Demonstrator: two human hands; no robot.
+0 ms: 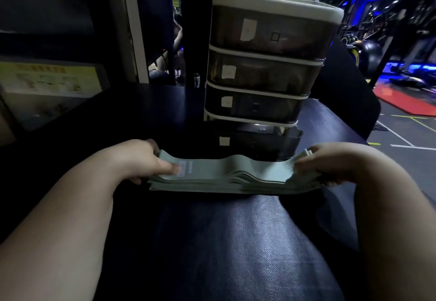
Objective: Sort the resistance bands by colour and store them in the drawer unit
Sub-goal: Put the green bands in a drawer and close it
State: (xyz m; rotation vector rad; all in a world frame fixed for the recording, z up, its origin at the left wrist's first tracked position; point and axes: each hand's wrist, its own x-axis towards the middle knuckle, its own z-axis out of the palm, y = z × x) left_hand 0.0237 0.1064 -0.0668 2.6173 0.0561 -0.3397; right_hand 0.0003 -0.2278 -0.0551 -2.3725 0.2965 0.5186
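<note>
A stack of several pale green resistance bands lies flat across the dark padded surface, sagging a little in the middle. My left hand grips the stack's left end, thumb on the top band. My right hand grips the right end. Just behind the stack stands the drawer unit, smoky translucent drawers in a white frame, each with a small white label. Its bottom drawer is pulled out toward the bands; the three drawers above it are closed.
A wall with a yellow poster stands at the left. Gym floor with white lines and a red mat lies to the right, past the padded surface's edge. Dark equipment fills the far right background.
</note>
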